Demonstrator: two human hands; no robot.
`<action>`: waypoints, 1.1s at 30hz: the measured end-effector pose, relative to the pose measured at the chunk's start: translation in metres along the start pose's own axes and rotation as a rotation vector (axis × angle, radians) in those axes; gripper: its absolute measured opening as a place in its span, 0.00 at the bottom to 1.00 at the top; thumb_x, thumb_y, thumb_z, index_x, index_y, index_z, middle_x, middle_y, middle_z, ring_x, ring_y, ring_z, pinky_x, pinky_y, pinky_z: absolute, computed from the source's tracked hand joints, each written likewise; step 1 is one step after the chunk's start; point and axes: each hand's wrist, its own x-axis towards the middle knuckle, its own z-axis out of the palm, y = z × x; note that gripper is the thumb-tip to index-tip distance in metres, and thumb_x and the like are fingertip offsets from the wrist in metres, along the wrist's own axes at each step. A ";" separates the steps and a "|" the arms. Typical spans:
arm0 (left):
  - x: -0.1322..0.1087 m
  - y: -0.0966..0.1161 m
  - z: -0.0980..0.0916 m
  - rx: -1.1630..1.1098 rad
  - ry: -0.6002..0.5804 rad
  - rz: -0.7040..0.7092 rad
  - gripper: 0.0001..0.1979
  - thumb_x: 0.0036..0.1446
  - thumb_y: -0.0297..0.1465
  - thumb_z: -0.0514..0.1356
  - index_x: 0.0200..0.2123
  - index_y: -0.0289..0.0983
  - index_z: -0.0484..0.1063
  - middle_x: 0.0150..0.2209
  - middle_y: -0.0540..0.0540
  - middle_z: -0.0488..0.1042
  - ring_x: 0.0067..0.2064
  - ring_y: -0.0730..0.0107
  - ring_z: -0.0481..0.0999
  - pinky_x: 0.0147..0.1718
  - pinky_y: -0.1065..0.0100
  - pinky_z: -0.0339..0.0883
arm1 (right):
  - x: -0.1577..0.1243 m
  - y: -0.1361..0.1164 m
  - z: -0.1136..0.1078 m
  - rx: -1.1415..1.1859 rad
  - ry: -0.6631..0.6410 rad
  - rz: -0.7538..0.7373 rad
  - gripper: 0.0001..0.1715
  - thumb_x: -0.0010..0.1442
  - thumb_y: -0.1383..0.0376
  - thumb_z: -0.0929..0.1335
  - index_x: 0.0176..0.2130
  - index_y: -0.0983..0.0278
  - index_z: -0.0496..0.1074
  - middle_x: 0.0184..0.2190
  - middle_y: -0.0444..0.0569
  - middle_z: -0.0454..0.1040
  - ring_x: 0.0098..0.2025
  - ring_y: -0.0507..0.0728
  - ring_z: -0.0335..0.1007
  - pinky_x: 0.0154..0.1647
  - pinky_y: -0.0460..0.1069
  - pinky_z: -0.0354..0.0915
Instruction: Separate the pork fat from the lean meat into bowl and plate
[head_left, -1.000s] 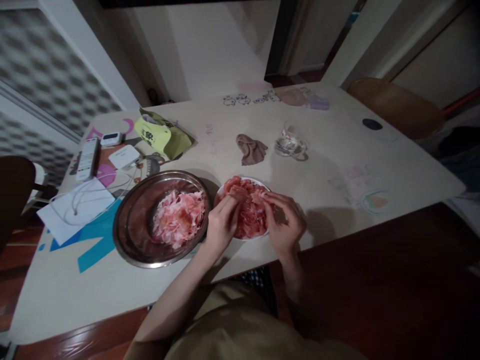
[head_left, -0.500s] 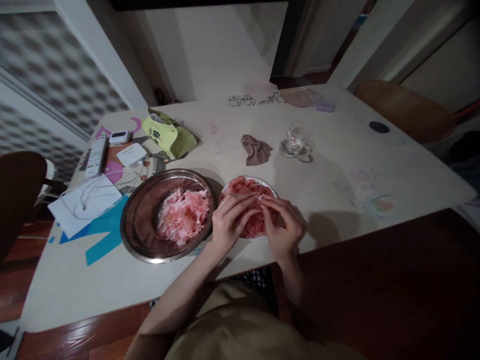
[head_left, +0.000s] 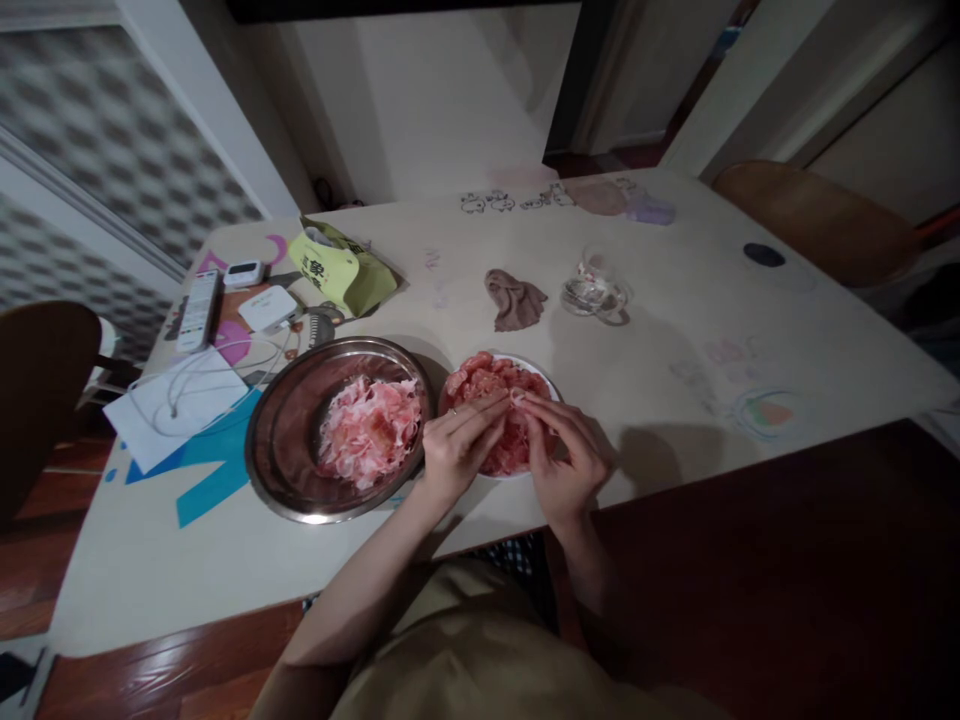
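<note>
- Pinching a small pale meat piece [head_left: 516, 396]: left hand [head_left: 459, 440] and right hand [head_left: 568, 455], fingers set narrow, tips nearly meeting.
- Piece located above the white dish [head_left: 546, 374], which holds raw red meat [head_left: 484, 372].
- Steel bowl [head_left: 289, 440] just left, holding a pink shredded heap [head_left: 367, 430].
- Brown cloth [head_left: 514, 301] beyond the dish.

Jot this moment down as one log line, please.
left hand: fingertips at pale piece; right hand: fingertips at same piece; white dish: raw meat, beneath both hands; metal bowl: more meat, left of dish; cloth: beyond dish
</note>
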 end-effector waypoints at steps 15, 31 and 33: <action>0.003 0.001 0.002 0.050 -0.019 -0.054 0.08 0.65 0.26 0.62 0.46 0.37 0.78 0.41 0.44 0.84 0.42 0.68 0.85 0.45 0.71 0.79 | 0.005 0.018 -0.004 -0.060 0.114 0.077 0.09 0.67 0.70 0.69 0.43 0.60 0.79 0.40 0.49 0.84 0.44 0.55 0.81 0.48 0.54 0.78; 0.016 0.005 -0.011 0.079 -0.271 -0.087 0.18 0.67 0.22 0.57 0.57 0.39 0.75 0.52 0.42 0.81 0.58 0.60 0.77 0.58 0.56 0.74 | 0.011 0.027 -0.009 -0.038 0.181 0.109 0.08 0.66 0.69 0.69 0.42 0.59 0.79 0.39 0.48 0.83 0.42 0.55 0.81 0.46 0.53 0.78; 0.021 0.008 -0.013 0.119 -0.262 -0.094 0.15 0.66 0.22 0.58 0.51 0.39 0.78 0.47 0.44 0.82 0.55 0.60 0.78 0.55 0.59 0.75 | 0.011 0.026 -0.009 -0.031 0.179 0.109 0.09 0.66 0.70 0.69 0.42 0.59 0.79 0.39 0.48 0.83 0.42 0.55 0.81 0.46 0.53 0.78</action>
